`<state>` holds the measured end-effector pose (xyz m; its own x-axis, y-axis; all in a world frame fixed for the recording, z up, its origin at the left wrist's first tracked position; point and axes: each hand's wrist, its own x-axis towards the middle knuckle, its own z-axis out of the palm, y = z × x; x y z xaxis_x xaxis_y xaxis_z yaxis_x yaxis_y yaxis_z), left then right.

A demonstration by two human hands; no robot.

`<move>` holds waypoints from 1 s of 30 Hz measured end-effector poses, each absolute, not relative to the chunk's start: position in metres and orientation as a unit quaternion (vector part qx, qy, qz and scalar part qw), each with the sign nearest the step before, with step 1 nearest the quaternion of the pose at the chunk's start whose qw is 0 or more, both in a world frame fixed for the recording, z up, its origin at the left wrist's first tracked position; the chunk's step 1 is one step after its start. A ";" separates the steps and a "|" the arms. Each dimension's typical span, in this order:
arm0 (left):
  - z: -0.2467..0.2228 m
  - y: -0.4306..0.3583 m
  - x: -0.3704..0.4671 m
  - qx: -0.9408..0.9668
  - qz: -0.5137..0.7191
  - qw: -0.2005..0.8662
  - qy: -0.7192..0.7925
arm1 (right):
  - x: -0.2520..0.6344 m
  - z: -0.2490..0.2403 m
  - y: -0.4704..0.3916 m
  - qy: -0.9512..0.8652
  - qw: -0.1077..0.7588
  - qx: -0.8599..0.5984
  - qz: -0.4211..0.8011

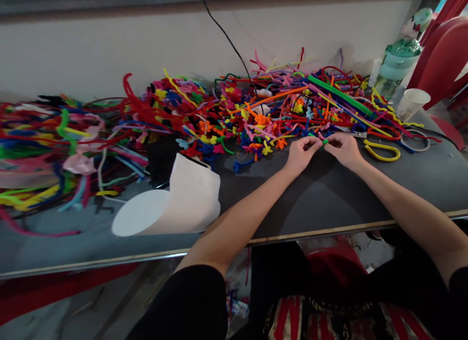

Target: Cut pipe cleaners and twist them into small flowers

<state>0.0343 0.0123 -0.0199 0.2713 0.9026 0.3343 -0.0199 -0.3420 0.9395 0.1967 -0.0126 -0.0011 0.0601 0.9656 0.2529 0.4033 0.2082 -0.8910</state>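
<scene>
My left hand (302,153) and my right hand (343,149) meet over the dark table at the front edge of a heap of pipe cleaners. Between their fingertips is a small piece of green pipe cleaner (324,142), pinched from both sides. Most of that piece is hidden by my fingers. Right beside my right hand lie scissors (383,150) with one red and one yellow handle loop. Just behind my hands, the heap (261,119) holds many small pipe-cleaner flowers and loose coloured stems, and a bundle of green stems (340,96) rests on top.
A curled white sheet (190,198) lies on the table (278,208) left of my arms. More pipe cleaners (32,154) spread to the far left. At right stand a paper cup (413,104) and a green figure-topped bottle (398,62), near a roll of tape (415,140). A black cable (228,40) hangs down behind.
</scene>
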 end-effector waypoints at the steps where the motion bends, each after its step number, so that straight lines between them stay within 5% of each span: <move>1: -0.020 0.012 0.034 0.651 0.500 0.459 0.340 | 0.197 -0.001 -0.012 -0.608 0.477 -0.548 0.322; 7: -0.023 0.015 0.036 0.641 0.511 0.449 0.356 | 0.194 0.007 -0.011 -0.524 0.518 -0.490 0.465; 30: -0.025 0.015 0.034 0.618 0.521 0.477 0.346 | 0.192 0.006 -0.015 -0.521 0.498 -0.515 0.464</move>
